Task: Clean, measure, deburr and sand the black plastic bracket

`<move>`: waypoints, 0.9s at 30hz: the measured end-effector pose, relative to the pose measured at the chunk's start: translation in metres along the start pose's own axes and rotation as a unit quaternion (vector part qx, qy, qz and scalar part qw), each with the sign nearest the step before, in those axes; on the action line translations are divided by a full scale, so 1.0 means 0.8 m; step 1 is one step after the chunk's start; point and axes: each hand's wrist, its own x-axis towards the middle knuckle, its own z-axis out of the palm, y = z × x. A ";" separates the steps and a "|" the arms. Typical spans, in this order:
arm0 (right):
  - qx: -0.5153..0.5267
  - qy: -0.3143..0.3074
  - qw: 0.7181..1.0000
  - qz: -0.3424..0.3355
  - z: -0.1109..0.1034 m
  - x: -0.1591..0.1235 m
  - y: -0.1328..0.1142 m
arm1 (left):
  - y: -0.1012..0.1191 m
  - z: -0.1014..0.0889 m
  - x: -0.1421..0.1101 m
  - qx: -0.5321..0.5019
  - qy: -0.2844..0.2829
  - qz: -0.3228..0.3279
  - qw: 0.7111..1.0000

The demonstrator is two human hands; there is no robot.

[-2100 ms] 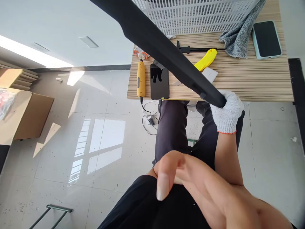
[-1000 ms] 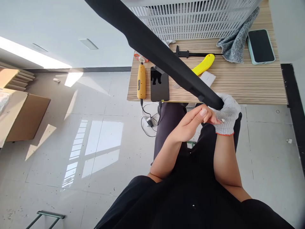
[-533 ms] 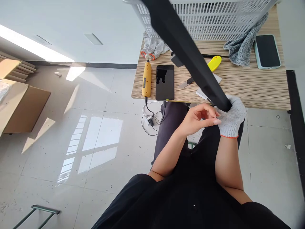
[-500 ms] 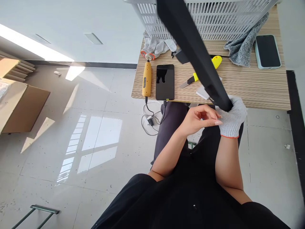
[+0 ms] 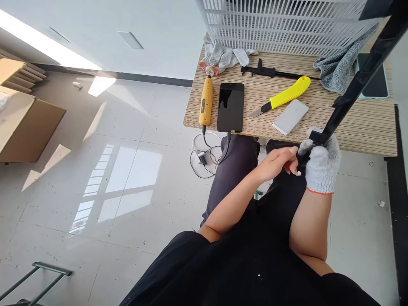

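Note:
My right hand (image 5: 323, 163), in a white knit glove with an orange cuff edge, is wrapped round the lower end of a long black bar (image 5: 357, 83). The bar slants up to the top right corner and has small black tabs along it. My left hand (image 5: 280, 162) is bare and just left of the glove, its fingers loosely bent and the thumb apart from them. A tiny white speck shows at a fingertip; I cannot tell whether it is a nail or a scrap. Nearest on the table are a white flat block (image 5: 290, 117) and a yellow-handled utility knife (image 5: 288, 93).
On the wooden table (image 5: 360, 131) lie a yellow rotary tool (image 5: 206, 102), a black phone (image 5: 230, 108), a black caliper (image 5: 267, 71), gloves (image 5: 223, 55), a grey cloth (image 5: 338, 72) and another phone (image 5: 374, 80). A white slatted basket (image 5: 280, 29) stands behind. Cables (image 5: 207, 159) hang by my knee.
The bar has swung from leaning left to leaning right and turned, showing its tabbed side. My right hand has shifted slightly right. My left hand has drawn away from the glove, its fingers now pointing down.

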 end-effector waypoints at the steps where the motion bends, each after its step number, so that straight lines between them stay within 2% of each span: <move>1: 0.026 -0.015 1.000 0.004 0.001 -0.004 -0.004 | -0.004 0.001 0.000 -0.002 -0.013 -0.002 1.000; 4: 0.054 -0.019 0.998 0.019 0.002 -0.014 -0.018 | -0.012 0.004 0.000 -0.002 -0.026 0.008 1.000; 9: 0.046 -0.034 0.998 0.031 0.003 -0.021 -0.035 | -0.011 0.006 0.001 0.006 0.008 0.036 0.999; 11: 0.066 -0.012 0.998 0.022 0.011 -0.023 -0.040 | -0.007 0.006 0.000 -0.004 0.016 0.043 0.999; 13: 0.109 0.036 0.993 0.022 0.024 -0.026 -0.044 | -0.004 0.005 -0.002 -0.019 0.032 0.057 0.998; 16: 0.176 0.067 0.982 0.030 0.046 -0.029 -0.049 | -0.001 0.002 -0.005 -0.040 0.081 0.103 0.991; 19: 0.203 0.004 0.978 0.039 0.056 -0.032 -0.058 | -0.001 -0.004 -0.006 -0.051 0.129 0.156 0.978; 22: 0.208 -0.063 0.974 0.067 0.055 -0.037 -0.069 | -0.002 -0.006 -0.006 -0.023 0.163 0.197 0.966; 24: 0.205 -0.072 0.969 0.117 0.051 -0.042 -0.073 | -0.004 -0.004 -0.007 0.012 0.189 0.228 0.955; 27: 0.219 -0.047 0.957 0.184 0.050 -0.052 -0.070 | -0.007 -0.001 -0.009 0.080 0.211 0.288 0.931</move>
